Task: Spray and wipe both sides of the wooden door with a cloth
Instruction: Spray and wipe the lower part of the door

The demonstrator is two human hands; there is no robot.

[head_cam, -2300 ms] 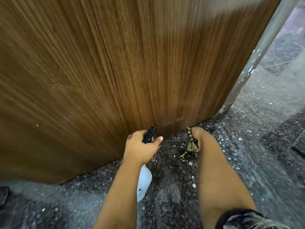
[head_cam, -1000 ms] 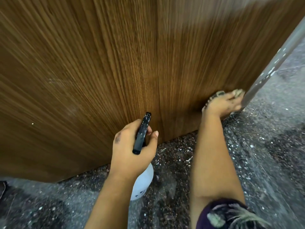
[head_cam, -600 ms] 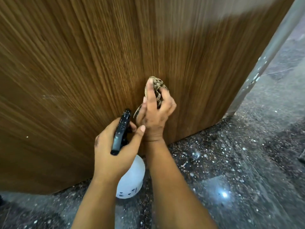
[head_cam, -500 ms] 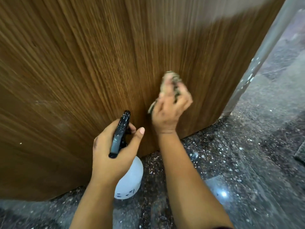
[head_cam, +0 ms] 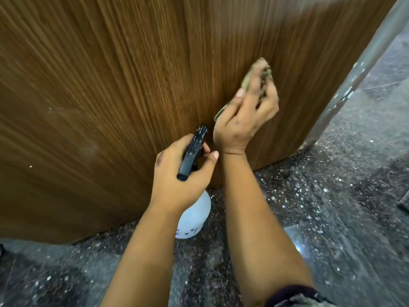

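- Overall, the door (head_cam: 132, 96) fills most of the view: brown wood veneer with fine vertical grain, standing upright, its bottom edge just above the floor (head_cam: 332, 218).
- A pale, hazy patch lies on the door's face at left, and a small light speck sits lower left; the top right of the face is washed out by glare.
- The door's narrow edge (head_cam: 358, 69) runs down the right side, grey and dotted with white flecks.
- The floor is dark speckled stone, polished, with a bright light reflection near the right forearm and scattered white specks near the door's foot.
- A darker strip (head_cam: 404, 202) lies on the floor at the far right edge; what it is cannot be told.
- The right hand (head_cam: 245, 116) presses a cloth (head_cam: 257, 74) flat against the lower right part of the door, fingers spread and slightly bent over it; the cloth is blurred, pale and patterned.
- The left hand (head_cam: 183, 176) grips a bottle (head_cam: 194, 216) by its neck, fingers curled round, thumb extended toward the right wrist.
- The bottle's black spray head (head_cam: 192, 151) points at the door, close to its face; its white body hangs below the hand, above the floor.
- A dark patterned sleeve (head_cam: 296, 298) shows at the right arm, bottom edge.
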